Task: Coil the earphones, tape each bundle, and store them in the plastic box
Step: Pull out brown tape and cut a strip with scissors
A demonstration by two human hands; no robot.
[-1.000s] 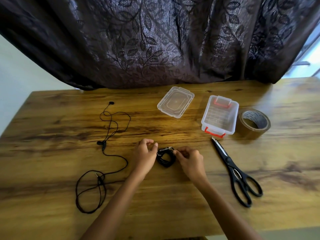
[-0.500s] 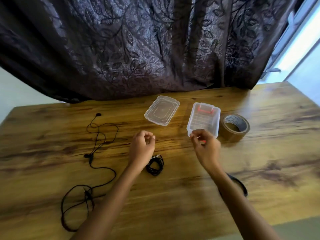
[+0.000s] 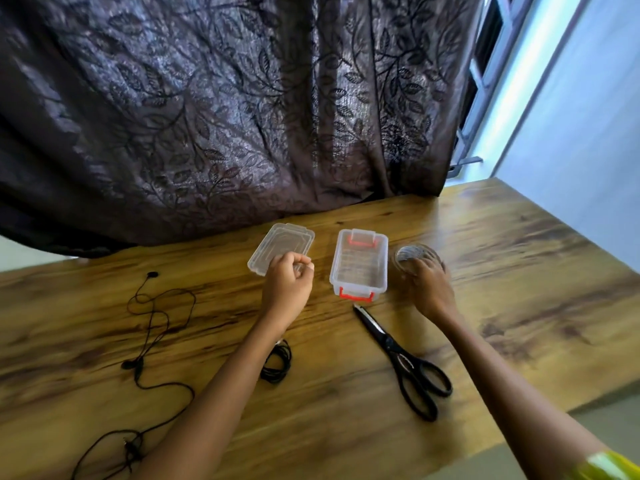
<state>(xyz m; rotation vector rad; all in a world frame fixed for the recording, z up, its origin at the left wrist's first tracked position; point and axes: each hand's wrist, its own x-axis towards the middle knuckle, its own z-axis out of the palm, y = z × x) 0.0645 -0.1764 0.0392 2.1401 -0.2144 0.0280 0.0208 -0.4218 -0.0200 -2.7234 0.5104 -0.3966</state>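
Note:
A coiled black earphone bundle [image 3: 277, 363] lies on the wooden table [image 3: 519, 271], partly hidden behind my left forearm. A second black earphone [image 3: 152, 323] sprawls uncoiled at the left. The clear plastic box [image 3: 358, 263] with red latches stands open in the middle, its lid [image 3: 280, 247] to its left. My left hand [image 3: 287, 287] hovers over the lid's near edge, fingers curled shut with nothing seen in them. My right hand [image 3: 429, 287] rests over the brown tape roll [image 3: 414, 254] right of the box, fingers closed around its near side.
Black scissors [image 3: 403, 362] lie in front of the box, blades pointing toward it. A dark leaf-patterned curtain [image 3: 242, 116] hangs along the table's far edge. The table's right edge runs near a window and wall.
Both hands let go of the coiled bundle and left it on the table. My right hand moved right past the box onto the tape roll. My left hand rose toward the lid.

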